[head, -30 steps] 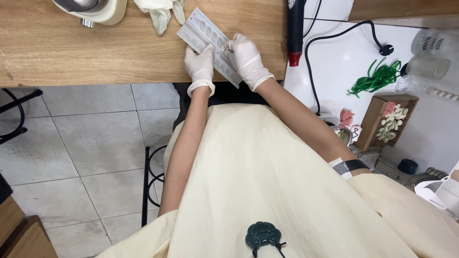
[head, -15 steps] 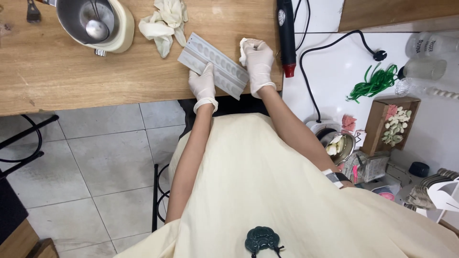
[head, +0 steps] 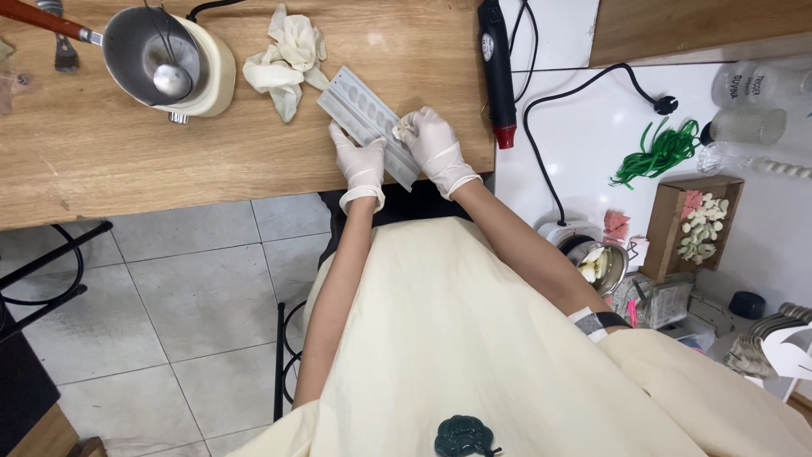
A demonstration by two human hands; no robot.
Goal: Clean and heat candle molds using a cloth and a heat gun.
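A long grey mould tray with a row of oval cavities lies slanted on the wooden table. My left hand, in a white glove, presses on the tray's near edge. My right hand, also gloved, pinches a small white wad against the tray's top face. A crumpled white cloth lies just behind the tray's far end.
A metal pot with a ladle sits on a cream base at the back left. A black and red heat gun lies at the table's right edge, its cable running over a white table. Green cord and a wooden box of pieces lie to the right.
The view has shifted, so the table appears lower in the frame. My right hand has moved from the tray's right end onto its top face with the white wad.
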